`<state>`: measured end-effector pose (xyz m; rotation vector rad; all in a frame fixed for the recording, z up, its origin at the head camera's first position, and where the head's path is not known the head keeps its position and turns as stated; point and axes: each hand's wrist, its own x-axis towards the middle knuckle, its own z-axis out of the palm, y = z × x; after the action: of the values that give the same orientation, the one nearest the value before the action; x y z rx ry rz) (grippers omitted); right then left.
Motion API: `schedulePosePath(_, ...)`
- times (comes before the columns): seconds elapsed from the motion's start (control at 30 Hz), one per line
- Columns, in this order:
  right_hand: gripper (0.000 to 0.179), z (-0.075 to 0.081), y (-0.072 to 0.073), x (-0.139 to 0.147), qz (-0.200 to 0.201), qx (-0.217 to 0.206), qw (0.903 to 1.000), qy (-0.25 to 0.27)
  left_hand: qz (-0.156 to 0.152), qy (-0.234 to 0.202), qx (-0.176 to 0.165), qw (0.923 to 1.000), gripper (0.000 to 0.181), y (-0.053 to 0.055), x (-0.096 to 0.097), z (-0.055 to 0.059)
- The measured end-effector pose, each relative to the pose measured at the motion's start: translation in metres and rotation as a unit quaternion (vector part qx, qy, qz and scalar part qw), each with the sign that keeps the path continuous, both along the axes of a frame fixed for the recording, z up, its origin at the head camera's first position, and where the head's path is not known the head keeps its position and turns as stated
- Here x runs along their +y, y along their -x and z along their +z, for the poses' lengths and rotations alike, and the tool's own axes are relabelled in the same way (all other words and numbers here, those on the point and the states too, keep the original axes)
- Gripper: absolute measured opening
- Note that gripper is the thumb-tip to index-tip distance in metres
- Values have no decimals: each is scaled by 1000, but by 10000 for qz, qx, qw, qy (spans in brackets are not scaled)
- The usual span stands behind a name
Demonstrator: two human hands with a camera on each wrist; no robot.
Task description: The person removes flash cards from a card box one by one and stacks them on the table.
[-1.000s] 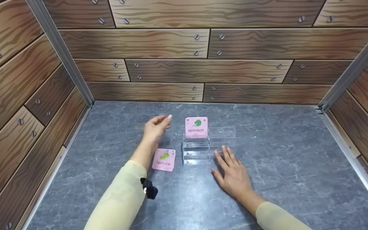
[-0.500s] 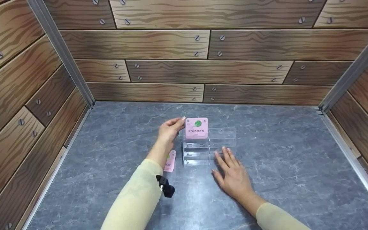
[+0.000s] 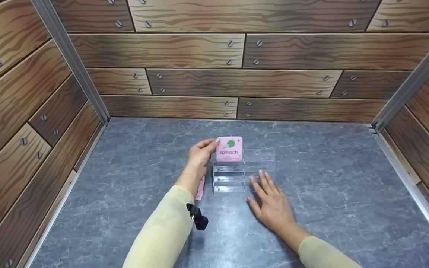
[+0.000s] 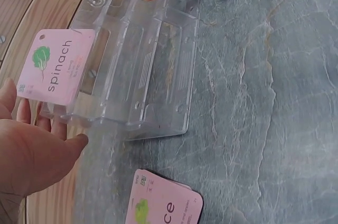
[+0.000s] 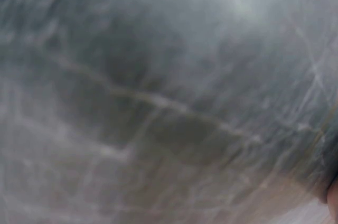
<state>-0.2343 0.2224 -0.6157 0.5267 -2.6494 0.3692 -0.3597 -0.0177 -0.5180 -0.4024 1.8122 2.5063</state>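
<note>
Setting our left hand [image 3: 199, 153] at the upper left corner of the spinach card [image 3: 229, 150], we cannot tell whether it pinches or merely touches; the card, nearly square, lies to its right, in the back left of the clear rack [image 3: 260, 160]. Our right hand [image 3: 271, 204], farther off, lies spread at the rack's right side. Our left forearm [image 3: 189, 178] mostly hides a second pink card [image 3: 200, 190], cut off in the left wrist view, while the right wrist view shows little but blurred tabletop [image 5: 158, 76].

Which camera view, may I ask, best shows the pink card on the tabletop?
The left wrist view: the pink card shows its green picture and "ce", though the frame crops it. The head view shows only a sliver past the left arm; the right wrist view, none.
</note>
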Motion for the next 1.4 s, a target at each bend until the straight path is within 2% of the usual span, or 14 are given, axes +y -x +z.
schedulePosePath(0.3, 67, 1, -1, -1, -57, -106, 9999, -8, 45, 156, 17, 9999, 19, -1, 2, -1)
schedulePosePath(0.67, 66, 0, 0, 0, -34, -27, 10000, 42, 127, 330, 57, 9994, 18, 1, 4, 1)
schedulePosePath(0.87, 66, 0, 0, 0, -24, -6, 10000, 8, 84, 561, 33, 9984, 20, 2, 4, 2)
schedulePosePath(1.17, 67, 0, 0, 0, -26, 56, 10000, -15, 122, 471, 164, 9987, 18, 2, 4, 3)
schedulePosePath(1.4, 67, 0, 0, 0, -6, 86, 10000, 9, 53, 668, 139, 9977, 14, 2, 3, 3)
